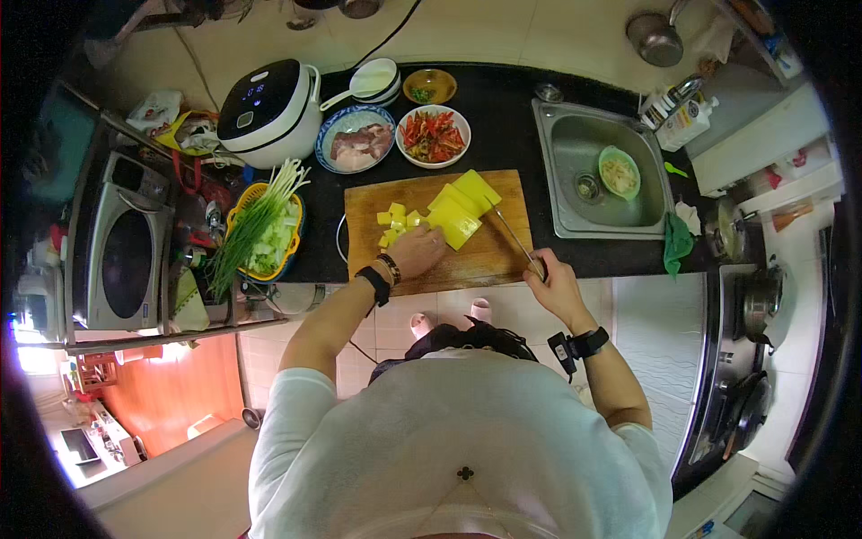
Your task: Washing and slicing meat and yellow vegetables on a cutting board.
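On the wooden cutting board (489, 256) lie thin, flat yellow slabs (456, 221), overlapping toward the far right. They look like yellow tofu, though I cannot be sure. Small yellow cubes (392, 218) sit loose to their left. My left hand (416, 252) rests low over the board, its fingers stretched toward the near-left edge of the slabs and next to the cubes; its fingertips are partly hidden. A knife (513, 231) is in my right hand (555, 289), fingers closed round the handle at the board's right edge. Its narrow blade points up and left, the tip by the farthest slab.
Behind the board stand a bowl of raw meat (359, 158), a bowl of cut red peppers (436, 151) and a rice cooker (271, 112). A yellow basket of greens (285, 256) is at left. To the right is a steel sink (564, 180) holding a green bowl (620, 172).
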The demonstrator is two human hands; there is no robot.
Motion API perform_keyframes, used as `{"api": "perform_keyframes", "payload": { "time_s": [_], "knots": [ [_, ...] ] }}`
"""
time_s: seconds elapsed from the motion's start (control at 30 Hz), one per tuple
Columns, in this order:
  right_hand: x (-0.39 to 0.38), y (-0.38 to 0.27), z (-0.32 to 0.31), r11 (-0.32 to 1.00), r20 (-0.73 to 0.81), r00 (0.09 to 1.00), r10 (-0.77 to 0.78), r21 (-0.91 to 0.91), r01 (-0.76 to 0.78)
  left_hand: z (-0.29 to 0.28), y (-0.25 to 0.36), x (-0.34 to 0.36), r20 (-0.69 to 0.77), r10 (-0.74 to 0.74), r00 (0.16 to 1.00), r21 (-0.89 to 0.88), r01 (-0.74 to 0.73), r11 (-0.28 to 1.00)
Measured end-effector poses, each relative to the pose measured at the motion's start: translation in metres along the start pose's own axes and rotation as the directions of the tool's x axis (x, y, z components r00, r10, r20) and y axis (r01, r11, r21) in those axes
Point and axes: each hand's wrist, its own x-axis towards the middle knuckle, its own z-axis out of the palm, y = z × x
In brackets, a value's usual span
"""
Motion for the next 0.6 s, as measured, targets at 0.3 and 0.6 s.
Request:
{"api": "perform_keyframes", "payload": {
  "time_s": [0.3, 0.6],
  "knots": [
    [0.007, -0.002, 0.001, 1.000, 0.051, 0.999, -0.008, -0.001, 0.008, -0.001, -0.030, -0.012, -0.149, -0.390, 0.909, -0.046, 0.388, 0.921],
    [0.004, 0.003, 0.002, 0.999, 0.038, 0.998, 0.050, 0.016, -0.051, -0.007, -0.009, -0.013, -0.215, -0.389, 0.896, -0.240, 0.338, 0.910]
  ]
}}
